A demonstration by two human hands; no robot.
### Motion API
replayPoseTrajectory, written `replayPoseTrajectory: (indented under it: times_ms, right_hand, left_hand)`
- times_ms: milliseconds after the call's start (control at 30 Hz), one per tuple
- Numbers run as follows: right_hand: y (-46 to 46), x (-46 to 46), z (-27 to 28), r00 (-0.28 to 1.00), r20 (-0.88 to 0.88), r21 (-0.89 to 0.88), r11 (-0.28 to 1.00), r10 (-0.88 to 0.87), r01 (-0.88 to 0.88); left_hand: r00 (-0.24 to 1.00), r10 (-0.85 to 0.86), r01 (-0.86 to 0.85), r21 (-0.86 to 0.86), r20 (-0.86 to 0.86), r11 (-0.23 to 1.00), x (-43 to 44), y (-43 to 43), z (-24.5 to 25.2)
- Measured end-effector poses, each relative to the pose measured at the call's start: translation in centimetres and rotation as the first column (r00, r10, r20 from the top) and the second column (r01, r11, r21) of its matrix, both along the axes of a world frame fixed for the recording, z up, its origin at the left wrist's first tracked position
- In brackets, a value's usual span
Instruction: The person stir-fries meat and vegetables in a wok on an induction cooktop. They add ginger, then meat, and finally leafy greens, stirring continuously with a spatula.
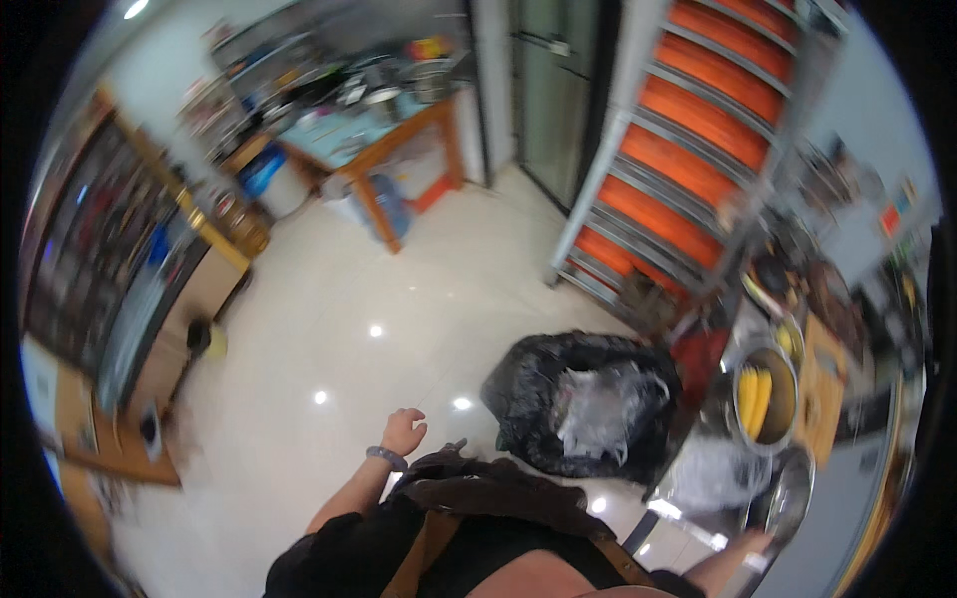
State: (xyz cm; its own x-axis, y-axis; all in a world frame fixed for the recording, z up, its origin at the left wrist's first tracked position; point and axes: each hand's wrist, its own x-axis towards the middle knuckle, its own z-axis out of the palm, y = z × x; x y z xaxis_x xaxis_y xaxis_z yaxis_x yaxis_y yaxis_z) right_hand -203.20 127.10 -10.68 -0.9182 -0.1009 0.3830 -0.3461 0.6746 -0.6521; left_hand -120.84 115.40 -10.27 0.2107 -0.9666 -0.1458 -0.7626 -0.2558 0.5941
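My left hand (404, 432) hangs over the tiled floor with its fingers loosely curled and nothing in it. A pale bangle (386, 457) circles that wrist. At the lower right, my right hand (758, 540) meets the near end of a shiny metal bowl (797, 486). Its fingers are blurred and partly hidden, so I cannot tell whether they grip the rim. Just beyond that bowl, a clear plastic bag (718, 472) lies on the counter. Farther along stands a round metal pot (783, 400) with long yellow pieces of food (755, 400) inside.
A bin lined with a black plastic bag (523, 404) stands on the floor before me. A wooden cutting board (821, 389) lies beside the pot. Beyond rises a metal rack with orange shelves (669, 161). A cluttered wooden table (366, 161) and a display cabinet (112, 247) stand left.
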Motion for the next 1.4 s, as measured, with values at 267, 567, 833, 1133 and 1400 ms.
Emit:
replayPoseTrajectory:
  times_ms: [267, 567, 833, 1133, 1400]
  right_hand:
    - [-8.9, 25.1, -4.1, 0.889, 0.087, 0.534, 0.733, 0.449, -0.423]
    - [-19.4, 50.3, -6.6, 0.751, 0.535, 0.840, -0.144, 0.386, -0.524]
    - [-37.0, 63.1, -13.4, 0.675, 0.613, 0.696, -0.686, 0.412, -0.213]
    - [-63.3, 97.0, -17.0, 0.234, 0.788, 0.611, -0.682, 0.569, -0.401]
    - [-77.9, 155.8, -3.2, -0.647, 0.549, 0.433, -0.842, 0.529, -0.322]
  left_hand:
    - [0.935, 0.352, -0.352, 0.191, 0.037, 0.916, 13.9, 9.8, -4.1]
    - [0.858, 0.510, -0.513, 0.110, 0.061, 0.851, 37.6, 11.6, -8.1]
    - [0.792, 0.603, -0.611, -0.105, -0.100, 0.785, 56.0, -1.9, -6.4]
    - [0.606, 0.665, -0.668, 0.176, -0.436, 0.723, 76.0, -17.0, -5.5]
    - [0.584, 0.441, -0.793, -0.596, -0.681, 0.129, 97.5, -23.1, 22.5]
